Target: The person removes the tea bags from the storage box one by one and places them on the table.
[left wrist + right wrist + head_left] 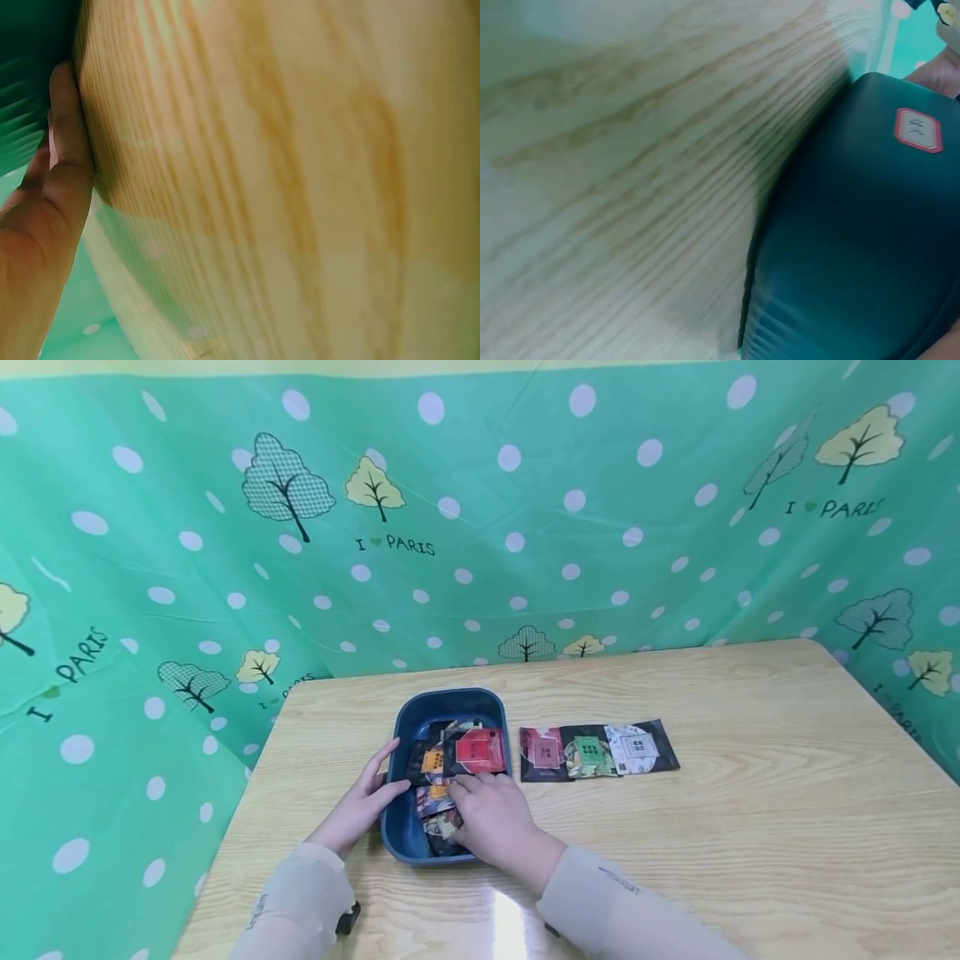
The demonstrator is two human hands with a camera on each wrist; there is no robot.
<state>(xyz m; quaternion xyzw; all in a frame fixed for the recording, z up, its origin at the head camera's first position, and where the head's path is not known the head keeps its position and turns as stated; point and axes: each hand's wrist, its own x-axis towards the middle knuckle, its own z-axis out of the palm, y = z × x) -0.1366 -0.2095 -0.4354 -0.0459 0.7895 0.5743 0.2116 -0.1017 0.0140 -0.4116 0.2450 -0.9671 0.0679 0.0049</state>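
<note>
A dark blue plastic bin (406,839) stands on the table and holds several black sachets with coloured labels, among them a red-labelled sachet (478,750) on top. My left hand (358,806) rests against the bin's left side, fingers straight along the wall and thumb at the rim; the left wrist view shows this hand (56,180) beside the bin wall. Over the bin's right rim reaches my right hand (497,822), its fingers down among the sachets near an orange-labelled one (433,800). Its fingertips are partly hidden, so a grip cannot be made out.
Right of the bin, three sachets lie side by side in a row: a pink-labelled sachet (544,753), a green-labelled sachet (588,752) and a white-labelled sachet (637,747). The wooden table (750,827) ends at a green patterned cloth (480,527). A red-bordered label (919,130) is stuck on the bin's outside.
</note>
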